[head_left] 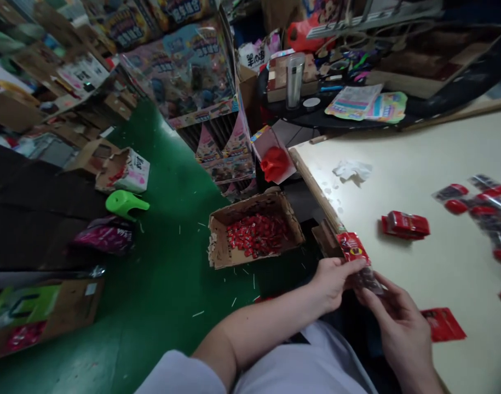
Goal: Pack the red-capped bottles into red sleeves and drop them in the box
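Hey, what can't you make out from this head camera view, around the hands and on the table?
In the head view:
The red-and-clear plastic packet: lower part blurred and partly hidden by the left hand and right hand.
The heap of red-and-clear packets: cut off by the right edge, blurred.
The small red packets in the brown cardboard box: too small to count.

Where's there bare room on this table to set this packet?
Widest free patch: far side of the white table, beyond the crumpled tissue and red packet. Another: between that packet and the red card. Crowded: the right edge, piled with packets.
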The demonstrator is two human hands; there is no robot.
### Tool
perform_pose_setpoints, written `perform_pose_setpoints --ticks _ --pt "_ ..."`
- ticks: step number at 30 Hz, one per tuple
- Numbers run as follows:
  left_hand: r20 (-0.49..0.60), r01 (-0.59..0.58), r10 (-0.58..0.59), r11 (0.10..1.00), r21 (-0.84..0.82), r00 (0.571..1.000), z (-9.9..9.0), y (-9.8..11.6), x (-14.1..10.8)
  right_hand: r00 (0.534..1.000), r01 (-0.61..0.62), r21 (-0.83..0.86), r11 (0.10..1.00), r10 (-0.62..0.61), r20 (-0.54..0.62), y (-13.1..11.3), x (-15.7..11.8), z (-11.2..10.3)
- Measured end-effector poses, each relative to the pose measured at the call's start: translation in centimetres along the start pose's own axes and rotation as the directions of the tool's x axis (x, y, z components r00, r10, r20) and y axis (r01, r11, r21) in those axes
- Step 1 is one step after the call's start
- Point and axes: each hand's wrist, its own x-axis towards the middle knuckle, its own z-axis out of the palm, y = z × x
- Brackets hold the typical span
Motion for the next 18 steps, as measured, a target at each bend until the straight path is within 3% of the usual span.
perform_pose_setpoints --ticks 8,14,18 --pt "0.031 -0.037 0.036 0.999 0.006 0.999 -1.7 0.5 -1.1 0.997 0.062 0.008 0.998 -0.063 0.04 -0.4 0.4 2.4" --pt "0.111 0.0 -0.005 0.999 0.04 0.994 -1.1 1.1 -0.7 0.998 0.057 0.095 0.994 -0.056 -0.011 -0.4 0.3 1.7" --pt "0.139 0.034 -0.052 0.991 0.133 0.989 -0.1 1.5 -0.1 0.998 0.059 0.122 0.991 -0.062 0.017 -0.3 0.2 0.2"
